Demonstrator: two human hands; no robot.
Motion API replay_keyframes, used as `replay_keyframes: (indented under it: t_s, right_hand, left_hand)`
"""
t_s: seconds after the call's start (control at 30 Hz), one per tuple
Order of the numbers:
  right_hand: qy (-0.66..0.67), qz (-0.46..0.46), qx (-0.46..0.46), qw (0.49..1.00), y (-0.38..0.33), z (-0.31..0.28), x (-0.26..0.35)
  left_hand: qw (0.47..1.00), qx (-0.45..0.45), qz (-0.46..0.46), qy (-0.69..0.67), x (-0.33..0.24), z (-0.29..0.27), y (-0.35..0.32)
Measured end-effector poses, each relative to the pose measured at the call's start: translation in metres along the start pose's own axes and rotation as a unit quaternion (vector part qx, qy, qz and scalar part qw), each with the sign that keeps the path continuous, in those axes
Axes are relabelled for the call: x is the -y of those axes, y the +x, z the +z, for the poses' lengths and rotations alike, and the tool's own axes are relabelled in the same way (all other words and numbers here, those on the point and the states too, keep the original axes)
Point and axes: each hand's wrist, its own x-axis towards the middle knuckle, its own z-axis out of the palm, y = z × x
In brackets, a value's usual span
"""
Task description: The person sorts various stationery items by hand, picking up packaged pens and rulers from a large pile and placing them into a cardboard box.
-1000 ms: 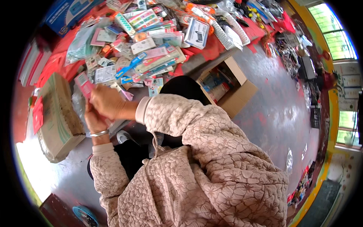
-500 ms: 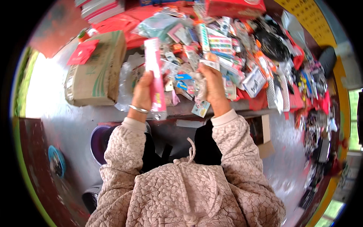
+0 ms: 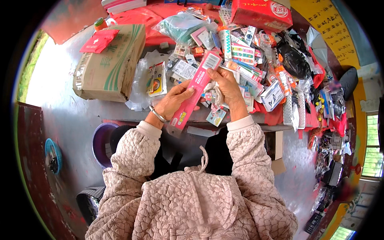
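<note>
A long, flat pink package [image 3: 200, 82] slants across in front of me, with a barcode panel at its upper end and a clear strip at the lower one. My left hand [image 3: 169, 105], with a silver bangle at the wrist, is closed around its left edge, thumb on top. At the upper end, the thumb of my right hand [image 3: 228, 89] presses on the package. The same hand holds a crumpled greyish-white cloth [image 3: 217, 96] under its fingers. Beneath both hands lies the pile of small packaged goods, including a small light-blue card [image 3: 216, 116] at the table edge.
A cardboard box [image 3: 114, 68] stands on the left with a red pouch [image 3: 99, 41] on it. A red box [image 3: 262, 15] sits at the back, and a black plastic bag [image 3: 295, 60] lies at the right. Below the table edge are a purple tub [image 3: 100, 146] and a blue basket [image 3: 56, 156].
The pink package has tilted from nearly upright to a slant, its top swinging right toward my right hand. The right thumb now touches it; before, the hands were apart.
</note>
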Motion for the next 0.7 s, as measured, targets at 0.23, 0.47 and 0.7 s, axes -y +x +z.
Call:
replay_keyframes:
  t_s: [0.23, 0.47, 0.7]
  right_hand:
    - [0.067, 0.014, -0.096, 0.993, 0.006, -0.013, -0.002]
    - [-0.005, -0.078, -0.131, 0.988, 0.005, -0.015, 0.005]
    - [-0.064, -0.057, -0.223, 0.971, 0.017, -0.020, -0.013]
  left_hand:
    - [0.996, 0.036, -0.039, 0.076, 0.007, -0.002, 0.002]
    - [0.959, -0.021, 0.082, 0.269, 0.019, -0.007, 0.009]
    - [0.776, -0.073, 0.145, 0.610, 0.038, 0.007, 0.012]
